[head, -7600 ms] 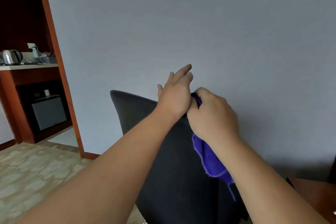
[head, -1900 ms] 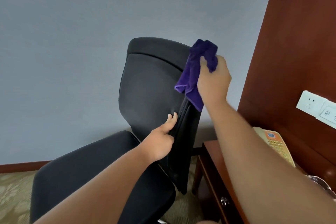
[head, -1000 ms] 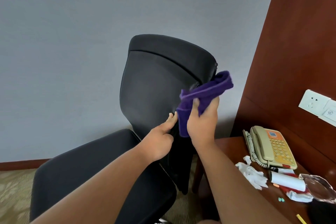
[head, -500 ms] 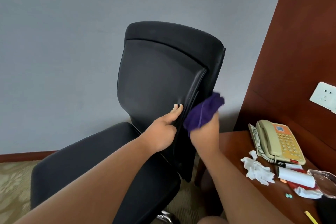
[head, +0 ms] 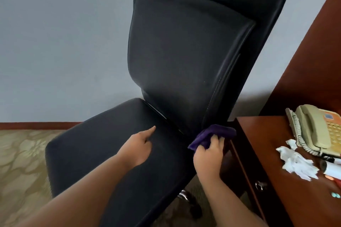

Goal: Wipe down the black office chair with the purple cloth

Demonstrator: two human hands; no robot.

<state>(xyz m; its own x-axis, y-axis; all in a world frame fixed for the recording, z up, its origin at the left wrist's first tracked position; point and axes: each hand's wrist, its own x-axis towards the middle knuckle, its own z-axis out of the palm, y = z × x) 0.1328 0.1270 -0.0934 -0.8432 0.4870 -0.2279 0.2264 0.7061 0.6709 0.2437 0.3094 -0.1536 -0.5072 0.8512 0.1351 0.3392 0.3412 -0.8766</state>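
right hand (head: 207,158) grips purple cloth (head: 216,131), black chair (head: 180,51)

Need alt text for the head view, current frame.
The right hand grips the purple cloth at the backrest base of the black office chair; the left hand rests on the seat, index finger extended. A wooden desk at right holds a beige phone and crumpled white tissues.
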